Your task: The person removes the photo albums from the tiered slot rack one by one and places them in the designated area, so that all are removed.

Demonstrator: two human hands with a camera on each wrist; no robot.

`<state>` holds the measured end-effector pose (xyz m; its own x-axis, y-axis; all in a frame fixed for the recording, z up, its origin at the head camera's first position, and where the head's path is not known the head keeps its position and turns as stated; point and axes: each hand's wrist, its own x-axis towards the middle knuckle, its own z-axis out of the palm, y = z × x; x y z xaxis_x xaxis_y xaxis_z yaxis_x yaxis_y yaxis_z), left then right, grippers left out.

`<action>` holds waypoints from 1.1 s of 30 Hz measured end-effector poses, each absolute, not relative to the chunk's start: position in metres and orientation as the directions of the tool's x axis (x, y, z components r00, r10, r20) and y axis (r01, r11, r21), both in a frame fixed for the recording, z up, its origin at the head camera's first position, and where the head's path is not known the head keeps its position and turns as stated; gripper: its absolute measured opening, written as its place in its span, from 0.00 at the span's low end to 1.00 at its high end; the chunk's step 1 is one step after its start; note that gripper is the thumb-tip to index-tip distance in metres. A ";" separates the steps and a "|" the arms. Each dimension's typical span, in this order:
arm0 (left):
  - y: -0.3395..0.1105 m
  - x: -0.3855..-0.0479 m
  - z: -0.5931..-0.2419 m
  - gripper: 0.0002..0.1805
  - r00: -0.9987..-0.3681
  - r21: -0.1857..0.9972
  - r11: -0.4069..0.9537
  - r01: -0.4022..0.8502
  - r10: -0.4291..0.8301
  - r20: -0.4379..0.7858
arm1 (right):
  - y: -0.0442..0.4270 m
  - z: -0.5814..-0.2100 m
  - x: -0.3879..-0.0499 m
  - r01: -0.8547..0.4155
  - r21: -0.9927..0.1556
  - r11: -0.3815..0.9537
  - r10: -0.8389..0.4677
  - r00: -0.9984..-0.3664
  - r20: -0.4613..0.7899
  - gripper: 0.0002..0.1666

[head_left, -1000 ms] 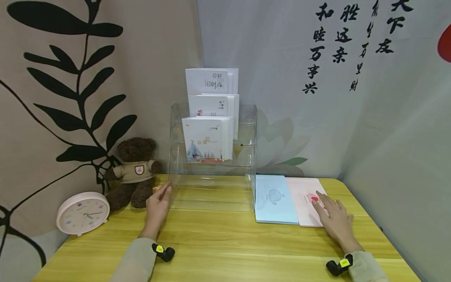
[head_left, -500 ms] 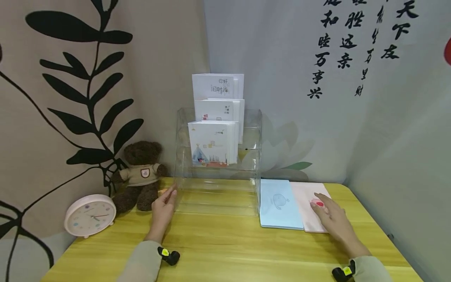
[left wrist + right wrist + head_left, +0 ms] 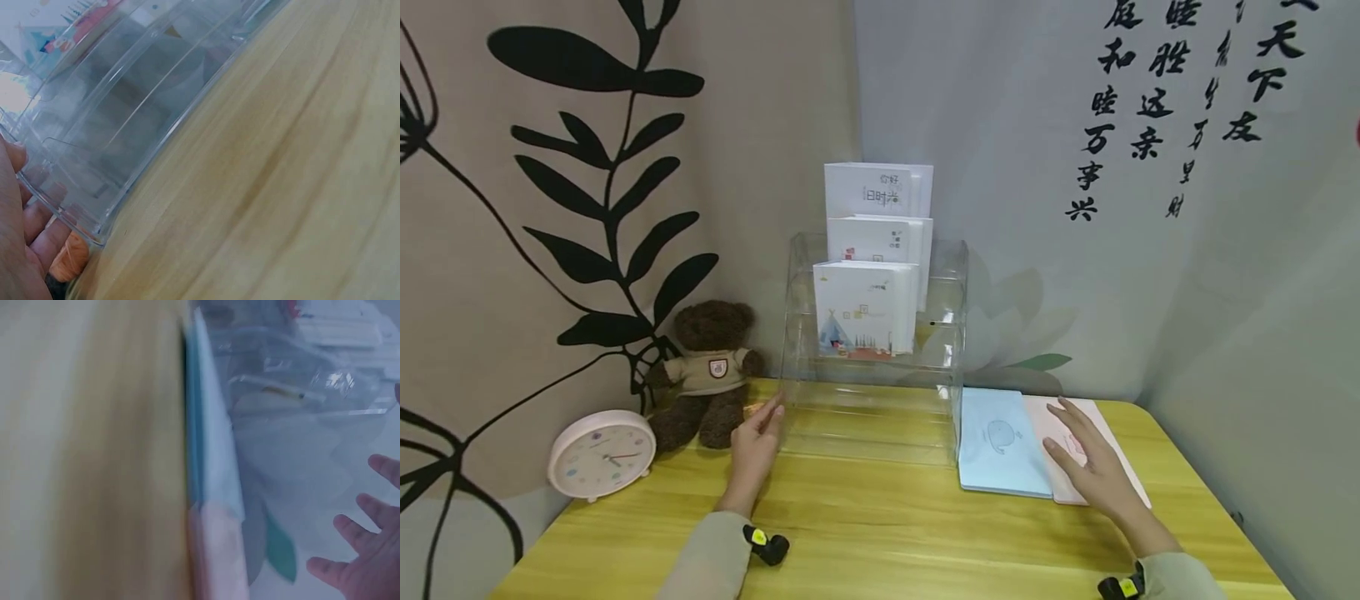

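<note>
A clear acrylic display rack (image 3: 872,421) stands on the table, with several white booklets (image 3: 861,312) in its upper tiers. At the rack's lower left edge is my left hand (image 3: 755,454), its thumb by the front edge and its fingers along the side panel; the left wrist view shows these fingers (image 3: 47,240) partly through the acrylic. A light blue notebook (image 3: 1002,454) with a whale drawing and a pink notebook (image 3: 1112,425) lie to the right of the rack. My right hand (image 3: 1105,479) hovers over the pink one, holding nothing, fingers spread.
A brown teddy bear (image 3: 711,375) and a pale pink round clock (image 3: 602,456) occupy the table's left side. An orange object (image 3: 69,259) shows beside the left fingers. Cloth-covered walls close off the back and right of the wooden table (image 3: 880,542).
My right hand has lifted off the pink notebook and its fingers have spread. The left hand stays at the rack's edge. The head view has shifted slightly.
</note>
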<state>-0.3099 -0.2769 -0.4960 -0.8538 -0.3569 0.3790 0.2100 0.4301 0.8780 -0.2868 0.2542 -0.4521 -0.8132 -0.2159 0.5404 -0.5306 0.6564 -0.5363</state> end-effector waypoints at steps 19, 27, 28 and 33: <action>-0.276 -0.310 -0.496 0.21 -0.859 0.884 0.420 0.204 -0.357 0.368 | 0.171 -0.360 -0.326 -0.731 -0.446 0.517 -0.333 -0.652 0.681 0.30; -0.276 -0.310 -0.495 0.21 -0.863 0.891 0.411 0.195 -0.360 0.354 | 0.110 -0.305 -0.366 -0.793 -0.325 0.515 -0.417 -0.564 0.713 0.32; -0.276 -0.310 -0.496 0.21 -0.863 0.892 0.409 0.191 -0.363 0.351 | 0.101 -0.297 -0.370 -0.798 -0.309 0.517 -0.433 -0.555 0.710 0.33; -0.276 -0.310 -0.497 0.21 -0.853 0.887 0.420 0.195 -0.374 0.364 | 0.061 -0.259 -0.390 -0.807 -0.167 0.567 -0.532 -0.513 0.674 0.37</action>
<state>-0.3098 -0.2764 -0.4969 -0.8528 -0.3742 0.3644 0.1948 0.4196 0.8866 -0.3901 0.0610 -0.2590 -0.5128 -0.5315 0.6742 -0.8067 0.5669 -0.1667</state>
